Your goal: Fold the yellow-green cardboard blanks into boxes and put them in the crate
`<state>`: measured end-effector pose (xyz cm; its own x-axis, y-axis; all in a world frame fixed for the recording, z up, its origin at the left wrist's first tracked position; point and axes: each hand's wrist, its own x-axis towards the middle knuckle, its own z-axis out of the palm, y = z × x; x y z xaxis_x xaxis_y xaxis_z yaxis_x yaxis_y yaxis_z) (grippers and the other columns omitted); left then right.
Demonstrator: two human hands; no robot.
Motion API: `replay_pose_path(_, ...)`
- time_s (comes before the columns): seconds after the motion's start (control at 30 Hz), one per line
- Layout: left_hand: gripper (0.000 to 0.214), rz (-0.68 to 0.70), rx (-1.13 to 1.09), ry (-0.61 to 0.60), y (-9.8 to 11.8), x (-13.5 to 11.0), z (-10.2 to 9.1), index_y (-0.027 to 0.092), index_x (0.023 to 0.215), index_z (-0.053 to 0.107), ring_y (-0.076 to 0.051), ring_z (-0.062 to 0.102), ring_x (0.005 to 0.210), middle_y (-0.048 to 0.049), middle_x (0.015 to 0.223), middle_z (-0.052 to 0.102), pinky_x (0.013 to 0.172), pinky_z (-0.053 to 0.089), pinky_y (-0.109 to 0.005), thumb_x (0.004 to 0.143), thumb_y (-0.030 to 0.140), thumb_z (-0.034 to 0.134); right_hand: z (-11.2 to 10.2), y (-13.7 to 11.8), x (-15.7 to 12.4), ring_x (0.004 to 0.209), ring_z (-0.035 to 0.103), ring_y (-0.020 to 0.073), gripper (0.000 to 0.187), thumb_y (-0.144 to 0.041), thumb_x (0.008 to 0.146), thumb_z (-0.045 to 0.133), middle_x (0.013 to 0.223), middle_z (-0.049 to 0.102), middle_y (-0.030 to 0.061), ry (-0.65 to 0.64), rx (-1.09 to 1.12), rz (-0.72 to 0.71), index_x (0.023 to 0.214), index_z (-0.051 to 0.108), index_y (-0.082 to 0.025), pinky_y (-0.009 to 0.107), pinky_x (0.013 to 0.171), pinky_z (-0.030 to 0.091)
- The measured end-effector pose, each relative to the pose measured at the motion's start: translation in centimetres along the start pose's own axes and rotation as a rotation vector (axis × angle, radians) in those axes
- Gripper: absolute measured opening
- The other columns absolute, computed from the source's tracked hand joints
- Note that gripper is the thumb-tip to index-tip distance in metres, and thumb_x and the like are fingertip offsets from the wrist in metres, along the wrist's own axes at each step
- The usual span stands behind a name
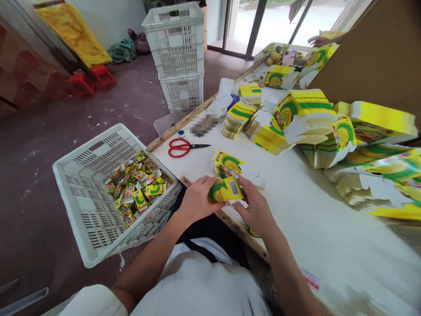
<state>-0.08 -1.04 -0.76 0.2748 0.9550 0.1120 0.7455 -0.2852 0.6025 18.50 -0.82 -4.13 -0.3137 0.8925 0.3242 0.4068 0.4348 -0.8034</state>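
Note:
Between my two hands, over the table's near edge, is a small yellow and green carton point(226, 190) with a barcode on one face. My left hand point(198, 196) grips its left end. At the right end, my right hand point(251, 202) has its thumb and fingers closed around the carton's flaps. Just beyond it lies a small stack of flat cartons point(228, 162) of the same print. Part of another printed piece point(251, 231) shows at the table edge under my right wrist. Red-handled scissors point(184, 147) lie farther off to the left.
A white plastic crate point(88, 237) holding many small cartons point(140, 199) stands to my left. Stacked crates point(179, 57) rise behind it. Bundles of flat cartons point(302, 114) cover the table's right side. Another person's hand point(320, 41) shows at the far end, by a brown cardboard panel point(368, 66).

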Motion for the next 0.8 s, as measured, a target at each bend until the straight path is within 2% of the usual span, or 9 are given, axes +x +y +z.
replay_pose_path(0.23, 0.051, 0.016, 0.052, -0.062, 0.1, 0.1, 0.4, 0.018, 0.118, 0.05, -0.028, 0.059, 0.106, -0.0106, 0.112, 0.061, 0.09, 0.048, -0.045, 0.074, 0.036, 0.071, 0.1, 0.0, -0.2, 0.122, 0.056, 0.0273, 0.056, -0.023, 0.085, 0.056, 0.133, 0.057, 0.0103, 0.04, -0.074, 0.001, 0.14, 0.042, -0.028, 0.045, 0.093, 0.054)
replay_pose_path(0.37, 0.054, 0.003, 0.054, -0.054, 0.2, 0.0, 0.2, 0.018, 0.117, 0.052, -0.029, 0.061, 0.103, -0.0109, 0.11, 0.063, 0.089, 0.05, -0.044, 0.071, 0.036, 0.073, 0.1, 0.2, -0.3, 0.121, 0.058, 0.0247, 0.043, -0.016, 0.086, 0.051, 0.136, 0.057, 0.0061, 0.022, -0.167, -0.06, 0.124, 0.06, -0.032, 0.041, 0.092, 0.054)
replay_pose_path(0.47, 0.055, 0.002, 0.045, -0.065, 0.1, 0.1, -0.2, 0.016, 0.115, 0.055, -0.029, 0.063, 0.1, -0.0119, 0.107, 0.065, 0.088, 0.051, -0.043, 0.069, 0.04, 0.073, 0.0, 0.5, -0.5, 0.117, 0.062, 0.0237, 0.035, -0.015, 0.087, 0.049, 0.133, 0.059, 0.0051, 0.02, -0.174, -0.084, 0.112, 0.068, -0.03, 0.039, 0.09, 0.056)
replay_pose_path(0.6, 0.053, 0.026, 0.053, -0.099, -0.1, 0.3, -0.7, 0.018, 0.112, 0.059, -0.027, 0.066, 0.094, -0.01, 0.102, 0.068, 0.085, 0.052, -0.04, 0.066, 0.038, 0.075, -0.1, 0.6, -0.9, 0.113, 0.064, 0.0233, 0.028, -0.018, 0.089, 0.05, 0.13, 0.062, 0.0056, 0.03, -0.164, -0.078, 0.105, 0.071, -0.028, 0.038, 0.088, 0.056)
replay_pose_path(0.8, 0.054, 0.069, 0.075, -0.134, -0.2, 0.7, -1.1, 0.019, 0.112, 0.06, -0.027, 0.066, 0.092, -0.0093, 0.1, 0.069, 0.083, 0.053, -0.039, 0.062, 0.033, 0.076, 0.0, 0.2, -1.6, 0.116, 0.062, 0.0234, 0.03, -0.014, 0.086, 0.05, 0.131, 0.061, 0.0046, 0.052, -0.138, -0.069, 0.1, 0.072, -0.03, 0.038, 0.091, 0.056)
